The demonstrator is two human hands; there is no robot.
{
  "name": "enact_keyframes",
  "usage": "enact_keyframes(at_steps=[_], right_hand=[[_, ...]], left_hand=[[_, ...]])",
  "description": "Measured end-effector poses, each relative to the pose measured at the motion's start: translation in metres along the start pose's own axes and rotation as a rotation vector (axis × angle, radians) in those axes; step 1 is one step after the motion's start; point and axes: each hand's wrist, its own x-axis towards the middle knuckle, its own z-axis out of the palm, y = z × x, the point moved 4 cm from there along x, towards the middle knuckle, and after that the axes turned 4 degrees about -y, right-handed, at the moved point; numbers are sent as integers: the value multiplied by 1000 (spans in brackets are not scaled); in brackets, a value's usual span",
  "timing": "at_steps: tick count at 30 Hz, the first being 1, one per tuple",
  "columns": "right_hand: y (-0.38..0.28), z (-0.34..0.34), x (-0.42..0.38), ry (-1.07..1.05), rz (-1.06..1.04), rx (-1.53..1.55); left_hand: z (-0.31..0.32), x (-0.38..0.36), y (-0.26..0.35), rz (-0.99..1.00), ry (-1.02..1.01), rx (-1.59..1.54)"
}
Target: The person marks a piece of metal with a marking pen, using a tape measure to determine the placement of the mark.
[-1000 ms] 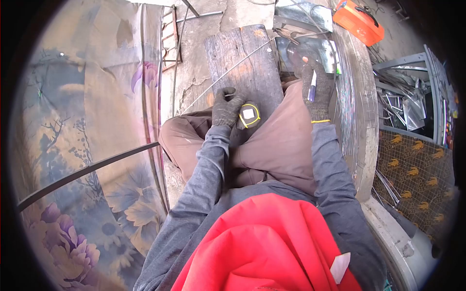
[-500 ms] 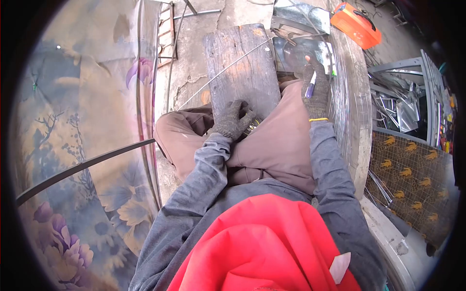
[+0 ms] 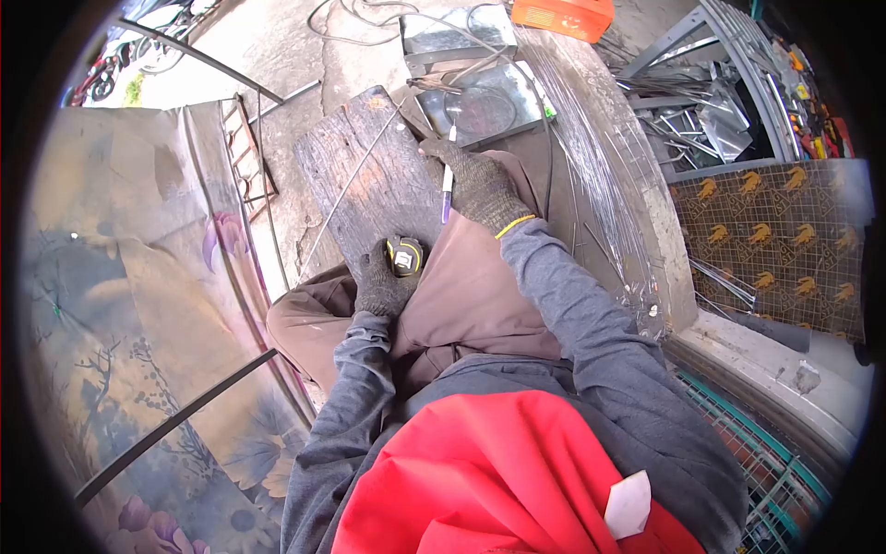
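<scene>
My left hand (image 3: 383, 284), in a dark knit glove, is closed around a black and yellow tape measure (image 3: 404, 257) just above my lap. My right hand (image 3: 480, 189), also gloved and with a yellow cuff edge, pinches a white marker (image 3: 448, 185) with a purple end pointing toward me. Between my legs and beyond the tape measure lies a weathered wooden plank (image 3: 346, 157). A thin metal rod (image 3: 355, 175) crosses the plank at a slant, apart from both hands.
Metal sheet pieces (image 3: 494, 102) with a cable lie past the plank. An orange case (image 3: 563, 17) stands at the back. Thin rods (image 3: 591, 157) run along the right, near a metal frame (image 3: 674, 46) of scraps. Floral sheeting (image 3: 138, 277) and a dark bar (image 3: 175, 425) are at left.
The view has shifted to the right. My right hand has come inward with the marker, toward the plank. My left hand has lifted, bringing the tape measure into plain sight.
</scene>
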Motion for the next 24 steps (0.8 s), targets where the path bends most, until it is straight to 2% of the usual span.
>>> enact_keyframes(at_steps=[1,2,3,5,6,7,8,9,10,11,12,13,14,15,16,17,18,20,22,23,24], right_hand=[[1,7,-1,29,-103,50],[-7,9,1,-99,-72,-74],[-13,9,-1,-111,-85,-52],[-26,23,-2,-299,-216,-316],[-22,39,0,-477,-86,-283],[-21,51,1,-478,-93,-266],[-16,64,-1,-501,-134,-241],[-18,67,-3,-525,-170,-220],[-18,60,-2,-423,-241,-235],[7,75,14,-242,-163,143],[37,91,30,-54,-84,512],[-3,22,34,82,-65,453],[-9,-20,41,254,-34,369],[7,-46,52,366,-12,288],[38,-61,63,337,135,334],[88,-63,79,453,-61,159],[147,-51,91,332,169,269],[152,-41,79,77,475,-124],[198,-3,69,-190,486,-190],[233,17,62,-213,472,-196],[270,39,55,-238,480,-61]], left_hand=[[2,9,-10,-55,65,-60],[-7,15,-3,-116,47,-161],[-14,18,4,-182,31,-262],[-10,28,-1,-141,-33,-421],[-12,32,-9,-172,-135,-461],[-14,38,-16,-198,-239,-504],[-25,42,-24,-270,-237,-453],[-34,46,-43,-256,-115,-493],[-49,46,-60,-163,95,-459],[-66,42,-72,-179,277,-439],[-95,31,-64,-248,351,-43],[-106,24,-84,-222,377,90],[-108,22,-110,-203,380,165],[-111,19,-135,-191,312,164],[-109,17,-153,-196,264,122],[-106,17,-164,-197,217,77],[-105,19,-166,-205,216,72],[-98,23,-164,-163,123,15],[-94,24,-163,-196,137,21],[-93,23,-162,-213,149,40],[-93,22,-162,-241,157,35]])
